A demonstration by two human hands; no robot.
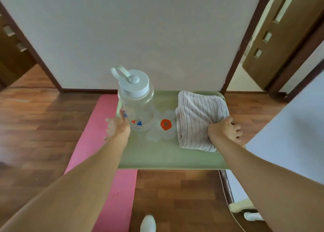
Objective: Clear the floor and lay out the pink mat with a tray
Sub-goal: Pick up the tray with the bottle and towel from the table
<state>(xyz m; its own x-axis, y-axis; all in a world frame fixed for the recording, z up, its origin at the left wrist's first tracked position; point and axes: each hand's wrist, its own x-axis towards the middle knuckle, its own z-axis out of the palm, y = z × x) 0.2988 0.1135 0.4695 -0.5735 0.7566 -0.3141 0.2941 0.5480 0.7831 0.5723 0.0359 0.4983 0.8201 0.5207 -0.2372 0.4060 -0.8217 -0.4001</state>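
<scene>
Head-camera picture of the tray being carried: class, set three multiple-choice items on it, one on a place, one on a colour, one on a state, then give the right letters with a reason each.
1. Where does the folded striped towel lie on the green tray?
A. On its right side
B. On its left side
C. Under the bottle

2. What colour is the mat on the wooden floor?
A. Blue
B. Pink
C. Grey

3. How does the clear bottle stand?
A. Lying on its side, uncapped
B. Upside down
C. Upright, with its lid on

Answers:
1 A: the towel sits at the tray's right edge, beside the right hand.
2 B: the long strip under the tray's left side is pink.
3 C: its pale lid faces up, near the left hand.
</scene>
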